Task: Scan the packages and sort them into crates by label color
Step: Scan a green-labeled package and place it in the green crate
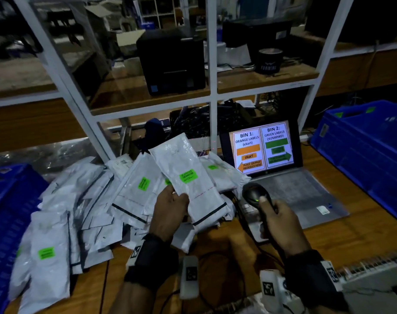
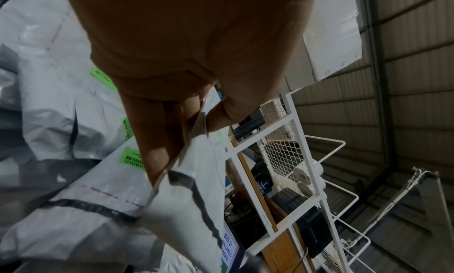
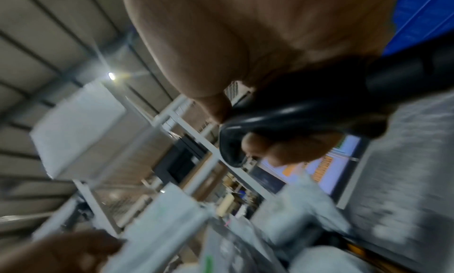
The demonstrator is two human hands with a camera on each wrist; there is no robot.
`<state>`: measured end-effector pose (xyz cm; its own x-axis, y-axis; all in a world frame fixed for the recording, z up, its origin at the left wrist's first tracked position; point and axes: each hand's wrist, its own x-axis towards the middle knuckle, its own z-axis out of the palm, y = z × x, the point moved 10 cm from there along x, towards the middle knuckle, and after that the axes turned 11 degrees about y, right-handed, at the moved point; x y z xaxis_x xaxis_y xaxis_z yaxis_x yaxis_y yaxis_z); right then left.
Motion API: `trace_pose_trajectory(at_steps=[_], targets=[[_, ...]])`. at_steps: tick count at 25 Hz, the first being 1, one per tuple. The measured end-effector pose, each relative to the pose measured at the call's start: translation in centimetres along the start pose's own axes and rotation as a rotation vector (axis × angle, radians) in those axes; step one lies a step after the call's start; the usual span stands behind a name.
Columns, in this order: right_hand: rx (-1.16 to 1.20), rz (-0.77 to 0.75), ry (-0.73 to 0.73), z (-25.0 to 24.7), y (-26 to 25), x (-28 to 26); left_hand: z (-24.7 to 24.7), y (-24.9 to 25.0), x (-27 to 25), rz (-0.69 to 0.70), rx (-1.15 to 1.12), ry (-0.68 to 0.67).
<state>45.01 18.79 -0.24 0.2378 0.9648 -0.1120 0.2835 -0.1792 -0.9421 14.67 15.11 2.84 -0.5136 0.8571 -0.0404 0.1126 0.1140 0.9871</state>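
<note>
I read this as the scanning step for 1 package (image 1: pixel 190 177): my left hand (image 1: pixel 168 214) holds a white poly mailer up above the pile of packages (image 1: pixel 79 200), its green label (image 1: pixel 188 176) facing me, while my right hand (image 1: pixel 281 220) grips the black barcode scanner (image 1: pixel 255 196) just beside the mailer's lower right edge. The left thumb lies on the front of the mailer near its lower left side and the fingers are curled behind it, a pinch that the left wrist view confirms. The right fingers are wrapped round the scanner's handle, thumb lying along its top near a small green light; whether the trigger is pressed I cannot tell. The scanner's head seems aimed a little low of the label, so I judge the next move calls for tipping it up onto the barcode. The laptop (image 1: pixel 283 186) screen assigns green labels to bin 2 with an arrow to the right, so after a good read the mailer should go to the blue crate on the right (image 1: pixel 362 150), not the blue crate on the left (image 1: pixel 9 211).
</note>
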Motion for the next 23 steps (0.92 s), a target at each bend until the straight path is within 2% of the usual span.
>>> trace_pose_trajectory(at_steps=[3, 6, 8, 12, 17, 23], targets=[[0.18, 0.012, -0.132, 0.3, -2.9, -0.6, 1.2, 0.9, -0.9, 0.096, -0.008, -0.013], [0.253, 0.043, -0.313, 2.2, -5.4, -2.4, 2.3, 1.6, -2.0, 0.14, -0.035, -0.026], [0.29, 0.05, -0.368, 3.4, -6.0, -3.5, 2.6, 1.7, -2.2, 0.176, -0.023, -0.011], [0.323, 0.047, -0.371, 5.3, -6.2, -4.3, 2.5, 2.1, -2.8, 0.243, 0.045, -0.006], [0.339, 0.025, -0.362, 5.9, -6.6, -4.6, 2.1, 1.1, -2.8, 0.175, 0.061, 0.004], [0.315, -0.023, -0.352, 6.8, -7.1, -5.3, 1.8, 1.8, -2.9, 0.221, 0.028, -0.001]])
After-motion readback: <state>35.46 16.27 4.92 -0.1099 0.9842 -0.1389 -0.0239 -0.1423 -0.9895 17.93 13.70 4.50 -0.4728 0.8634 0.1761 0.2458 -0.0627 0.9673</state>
